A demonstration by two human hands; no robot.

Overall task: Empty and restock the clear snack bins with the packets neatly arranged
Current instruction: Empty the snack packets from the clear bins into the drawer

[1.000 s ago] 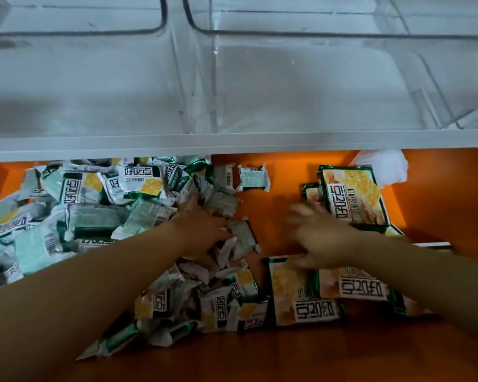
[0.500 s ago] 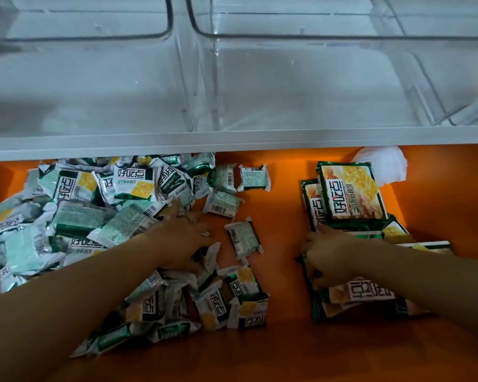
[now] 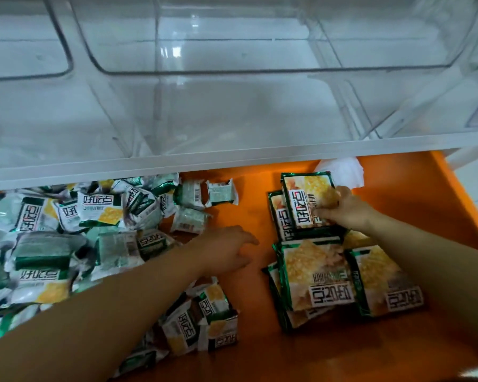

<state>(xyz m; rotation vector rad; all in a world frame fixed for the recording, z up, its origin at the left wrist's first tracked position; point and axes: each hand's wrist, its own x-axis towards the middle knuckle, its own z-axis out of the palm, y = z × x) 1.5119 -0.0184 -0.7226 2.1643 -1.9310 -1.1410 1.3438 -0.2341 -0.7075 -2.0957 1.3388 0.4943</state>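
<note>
I see a bright orange tabletop [image 3: 251,205]. The small packets [image 3: 100,209] are white and dark green with a yellow patch and black lettering. The big packets [image 3: 312,271] show golden-yellow crackers, green borders and white labels. The bins [image 3: 232,70] are clear, and the crumpled paper [image 3: 342,172] is white.

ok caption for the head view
Right hand grips a large packet; open left hand beside the loose pile, below empty clear bins.
</note>
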